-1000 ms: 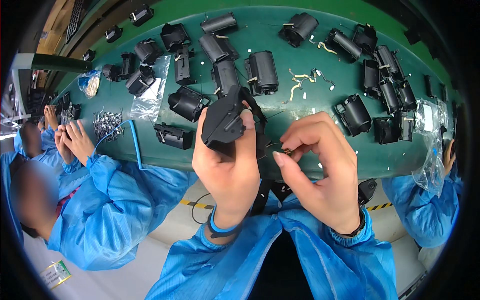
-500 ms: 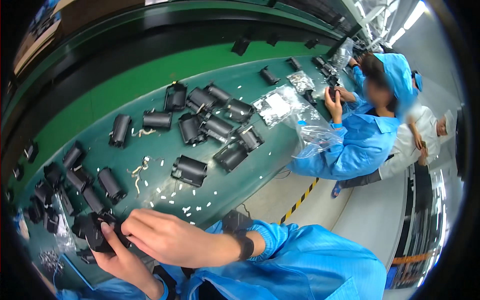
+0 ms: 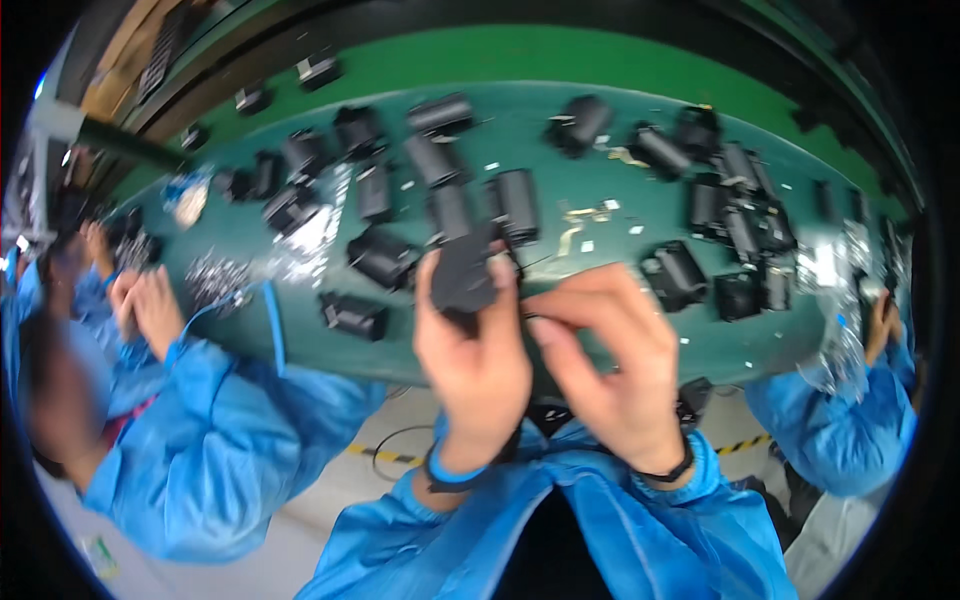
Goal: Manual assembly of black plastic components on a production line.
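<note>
My left hand (image 3: 472,365) is closed around a black plastic housing (image 3: 463,275), thumb on one side and fingers on the other, lifted above the near part of the green table. Just right of the housing, my right hand (image 3: 618,365) has thumb and forefinger pinched together. Whatever is between those fingertips is too small and blurred to make out. Beyond the held part lie similar black cylindrical housings, such as an upright one (image 3: 515,205) and a tilted one (image 3: 382,257). Thin pale cable pieces (image 3: 570,235) lie on the table to the right of them.
More black housings (image 3: 740,210) cluster at the right, near clear plastic bags (image 3: 840,300). A pile of small metal parts (image 3: 218,280) and a blue cord (image 3: 272,325) are at the left. Co-workers in blue sit on both sides, one with hands (image 3: 145,305) over the table.
The view has swung left, bringing my hands to the middle and a left-hand co-worker into sight. My left hand keeps the housing; my right hand stays pinched close beside it.
</note>
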A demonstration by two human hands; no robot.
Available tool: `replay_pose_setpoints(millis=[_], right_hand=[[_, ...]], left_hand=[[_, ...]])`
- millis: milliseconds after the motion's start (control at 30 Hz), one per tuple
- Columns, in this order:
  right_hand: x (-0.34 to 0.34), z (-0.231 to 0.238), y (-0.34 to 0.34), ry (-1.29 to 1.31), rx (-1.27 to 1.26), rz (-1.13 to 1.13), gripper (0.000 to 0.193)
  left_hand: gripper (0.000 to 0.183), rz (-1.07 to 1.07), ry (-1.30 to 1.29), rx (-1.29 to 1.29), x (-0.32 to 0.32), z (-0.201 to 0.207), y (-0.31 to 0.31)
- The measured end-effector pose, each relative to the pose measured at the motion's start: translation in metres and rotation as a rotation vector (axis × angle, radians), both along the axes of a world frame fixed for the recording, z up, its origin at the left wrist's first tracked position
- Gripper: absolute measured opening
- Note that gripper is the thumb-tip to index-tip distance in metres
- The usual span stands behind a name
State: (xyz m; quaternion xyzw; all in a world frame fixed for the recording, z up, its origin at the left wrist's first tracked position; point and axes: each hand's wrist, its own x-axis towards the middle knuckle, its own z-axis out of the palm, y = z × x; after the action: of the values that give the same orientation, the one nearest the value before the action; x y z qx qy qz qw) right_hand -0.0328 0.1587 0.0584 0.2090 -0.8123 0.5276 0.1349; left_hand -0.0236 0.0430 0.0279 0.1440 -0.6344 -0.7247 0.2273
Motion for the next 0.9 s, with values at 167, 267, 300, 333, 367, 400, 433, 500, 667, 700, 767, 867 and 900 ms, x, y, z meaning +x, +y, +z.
replay_pose_setpoints(millis=[167,267,300,333,367,400,433,500,667,700,767,867,900], right_hand=[[-0.003,-0.008,-0.011,-0.119,-0.097,0.097,0.023],[-0.003,-0.014,-0.015,-0.172,-0.2,0.085,0.022],[-0.003,-0.015,-0.017,-0.177,-0.199,0.083,0.022],[-0.002,-0.016,-0.019,-0.185,-0.197,0.073,0.021],[-0.002,-0.016,-0.019,-0.192,-0.196,0.062,0.021],[-0.002,-0.017,-0.02,-0.194,-0.194,0.06,0.021],[-0.002,-0.017,-0.02,-0.176,-0.175,0.055,0.021],[-0.002,-0.017,-0.019,-0.158,-0.156,0.051,0.02],[-0.001,-0.011,-0.019,-0.084,-0.051,0.053,0.026],[-0.001,-0.012,-0.019,-0.086,-0.053,0.053,0.026],[-0.001,-0.014,-0.019,-0.077,-0.024,0.069,0.033],[0.0,-0.017,-0.021,-0.093,-0.051,0.107,0.041],[0.0,-0.018,-0.022,-0.091,-0.054,0.104,0.041]], left_hand=[[0.02,-0.023,0.007,-0.013,0.008,0.0,-0.013],[0.021,-0.042,0.032,-0.019,0.006,-0.003,-0.014],[0.021,-0.036,0.038,-0.032,0.005,-0.002,-0.015],[0.021,-0.03,0.046,-0.044,0.004,-0.002,-0.015],[0.021,-0.031,0.042,-0.043,0.005,-0.003,-0.017],[0.02,-0.048,0.054,-0.037,0.005,-0.004,-0.019],[0.02,-0.064,0.066,-0.032,0.006,-0.005,-0.02],[0.02,-0.075,0.063,0.012,0.007,-0.003,-0.019],[0.018,-0.059,0.067,0.113,0.005,-0.003,-0.015],[0.019,-0.016,0.07,0.169,0.004,-0.001,-0.012],[0.022,0.027,0.071,0.223,0.004,0.001,-0.011],[0.022,0.014,0.031,0.324,0.006,0.002,-0.015],[0.023,-0.008,0.052,0.347,0.006,-0.001,-0.016]])
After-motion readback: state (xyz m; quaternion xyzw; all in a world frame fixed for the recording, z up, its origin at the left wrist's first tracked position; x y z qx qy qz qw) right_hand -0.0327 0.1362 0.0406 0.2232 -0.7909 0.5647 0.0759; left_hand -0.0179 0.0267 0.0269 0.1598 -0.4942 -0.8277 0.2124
